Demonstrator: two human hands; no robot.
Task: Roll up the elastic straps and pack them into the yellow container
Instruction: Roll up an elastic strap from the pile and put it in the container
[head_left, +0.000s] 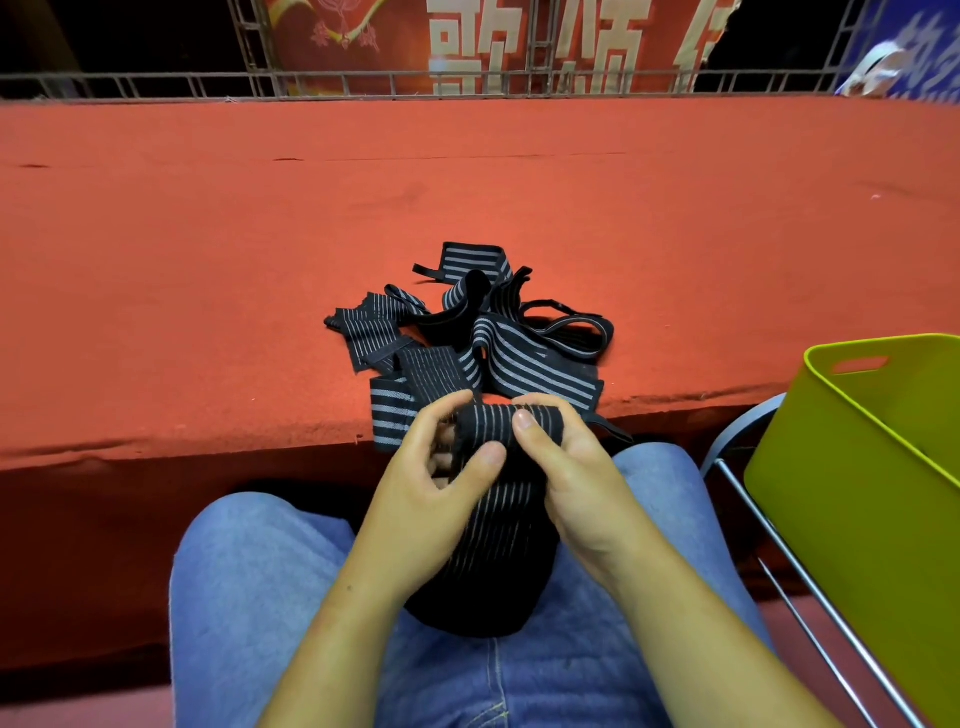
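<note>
Fingers (448, 404) of the left hand (431, 488) curl over the top of a black elastic strap (491, 525) with thin grey stripes, and the thumb presses on its front face. The right hand (576, 483) grips the same strap from the other side, with its thumb laid on the folded upper end and its fingers wrapped behind. Both hands are closed round the strap, just in front of the table edge. Below the hands the strap hangs down and bunches in a dark loop on the lap, over blue jeans (260, 597).

Beyond the hands a loose pile of straps (483, 338) lies tangled on the red felt table (467, 182), near its front edge. One band of the pile reaches the edge beside the left hand.

At the right stands the yellow container (841, 519), a yellow-green bin with a slot handle in its end wall. It rests on a metal-framed seat (810, 577), well apart from the hands and below table height. Its bottom is out of sight.

Behind the table run a metal railing (363, 83) and a red banner (493, 41) with pale characters.
</note>
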